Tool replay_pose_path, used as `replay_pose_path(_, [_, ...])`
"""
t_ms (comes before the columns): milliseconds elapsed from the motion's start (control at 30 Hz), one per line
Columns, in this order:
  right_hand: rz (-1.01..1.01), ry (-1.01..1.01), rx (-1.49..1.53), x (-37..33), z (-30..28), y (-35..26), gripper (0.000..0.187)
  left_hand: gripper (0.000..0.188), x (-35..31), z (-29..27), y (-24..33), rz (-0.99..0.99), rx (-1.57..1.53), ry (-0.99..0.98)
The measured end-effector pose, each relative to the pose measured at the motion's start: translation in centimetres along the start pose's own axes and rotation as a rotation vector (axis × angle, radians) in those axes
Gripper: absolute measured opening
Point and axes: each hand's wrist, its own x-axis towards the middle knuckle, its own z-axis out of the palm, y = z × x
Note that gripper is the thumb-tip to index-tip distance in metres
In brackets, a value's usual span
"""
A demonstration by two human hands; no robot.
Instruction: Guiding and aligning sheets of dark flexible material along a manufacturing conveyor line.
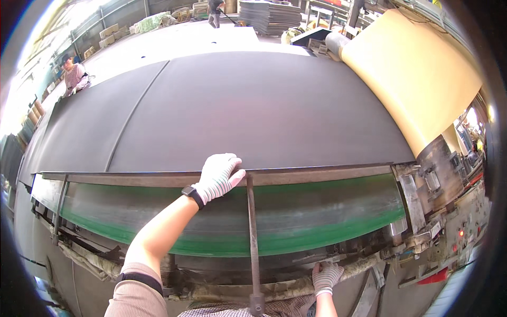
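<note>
A wide dark grey sheet point(253, 111) lies across the machine before me, its near edge running along a metal ledge point(317, 174). My left hand point(219, 177), in a striped white glove with a black watch at the wrist, is at that edge, fingers curled over it and thumb to the right. Just right of it, a thin metal rod point(252, 227) comes down toward me. Lower right, my right hand point(326, 277), gloved the same way, is closed around a cloth-wrapped rail point(290, 288). Below the ledge, a green-edged belt point(211, 245) curves between the two hands.
A large tan sheet point(412, 74) slopes up on the right, over a roller. Machine parts with a lit red lamp point(461, 233) stand at the right. A person point(76, 76) is at the sheet's far left; another person point(215, 10) stands far back, near stacked sheets point(269, 18).
</note>
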Motion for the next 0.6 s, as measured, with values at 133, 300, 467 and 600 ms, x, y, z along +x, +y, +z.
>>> replay_pose_path(133, [-0.037,0.087,-0.1,0.0,2.4,1.3,0.039,0.035,-1.5,-0.1,-1.3,0.009,0.132,0.245])
replay_pose_path(300, [-0.003,0.048,-0.065,0.0,1.2,0.9,0.039,0.045,-4.6,-3.0,-8.0,-0.266,0.388,0.234])
replay_pose_path(467, [0.01,-0.105,-0.002,0.2,0.1,0.0,0.035,0.049,-10.2,-4.2,-18.7,-0.617,0.775,0.14])
replay_pose_path(600, [-0.045,0.096,-0.066,-0.1,0.5,0.6,0.032,0.037,-7.9,-4.7,-14.0,-0.341,0.577,-0.068])
